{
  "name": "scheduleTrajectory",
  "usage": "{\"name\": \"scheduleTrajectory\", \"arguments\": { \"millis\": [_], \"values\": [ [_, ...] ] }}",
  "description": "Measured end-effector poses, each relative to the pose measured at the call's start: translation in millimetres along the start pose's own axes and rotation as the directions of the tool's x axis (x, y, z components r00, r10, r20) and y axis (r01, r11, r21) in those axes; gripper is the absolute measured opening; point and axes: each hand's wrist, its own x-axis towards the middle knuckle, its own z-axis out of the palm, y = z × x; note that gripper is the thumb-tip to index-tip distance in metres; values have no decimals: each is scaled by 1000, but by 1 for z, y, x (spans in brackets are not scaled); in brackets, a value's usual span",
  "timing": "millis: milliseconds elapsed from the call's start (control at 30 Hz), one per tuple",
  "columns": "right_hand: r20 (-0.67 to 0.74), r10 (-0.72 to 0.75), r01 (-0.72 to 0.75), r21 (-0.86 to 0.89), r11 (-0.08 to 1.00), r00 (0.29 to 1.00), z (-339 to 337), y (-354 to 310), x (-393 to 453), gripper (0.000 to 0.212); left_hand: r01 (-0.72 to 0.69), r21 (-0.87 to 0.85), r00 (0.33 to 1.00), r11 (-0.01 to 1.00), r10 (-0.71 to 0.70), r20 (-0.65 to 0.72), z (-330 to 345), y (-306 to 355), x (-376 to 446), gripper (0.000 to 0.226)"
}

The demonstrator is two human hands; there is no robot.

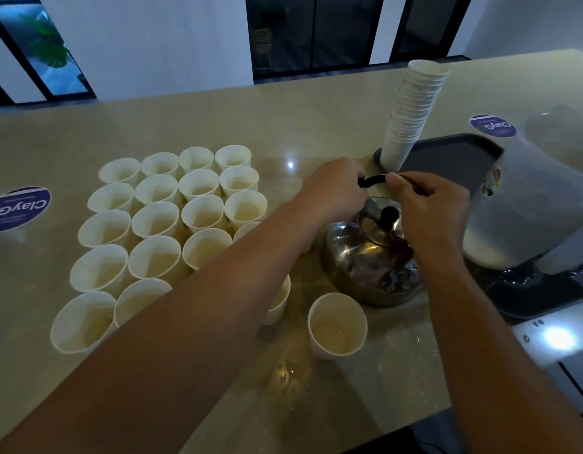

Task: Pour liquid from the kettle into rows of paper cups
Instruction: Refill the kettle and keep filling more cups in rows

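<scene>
Both the left hand (332,188) and right hand (427,204) grip the kettle (368,257) handle, kettle on worktop (283,126) right of cup rows (165,224); most cups look filled, nearest single cup (337,326) nearly empty.

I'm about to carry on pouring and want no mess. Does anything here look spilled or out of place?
Yes. One cup stands alone in front of the kettle, apart from the rows. The counter around it glistens with what look like droplets, possibly spilled liquid. Both hands grip the kettle's handle.
</scene>
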Motion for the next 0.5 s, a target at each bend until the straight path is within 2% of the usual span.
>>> {"name": "scheduleTrajectory", "arguments": {
  "millis": [200,267,300,367,400,467,500],
  "values": [
    [20,14,-13,-11,1000,1000,-3,0,0,16,-14,-20,1000,1000,14,19,-2,-1,-1,19],
    [59,22,-19,-62,998,998,-6,-2,1,22,-26,-37,999,999,27,18,-8,-4,-4,23],
    [74,12,-1,-141,990,997,-6,-4,2,28,-16,-37,1000,999,17,9,-14,-8,-5,28],
    [69,-80,100,-372,923,994,-6,-13,7,40,24,8,999,1000,-24,-29,-27,-17,-5,35],
    [73,-151,167,-418,893,986,-6,-24,8,42,50,48,998,998,-47,-50,-35,-23,-6,35],
    [145,-244,279,-333,901,959,-2,-47,9,34,101,114,992,988,-91,-85,-50,-32,-7,32],
    [211,-241,292,-261,920,947,2,-58,9,27,126,131,988,983,-113,-104,-58,-37,-9,31]
  ]
}}
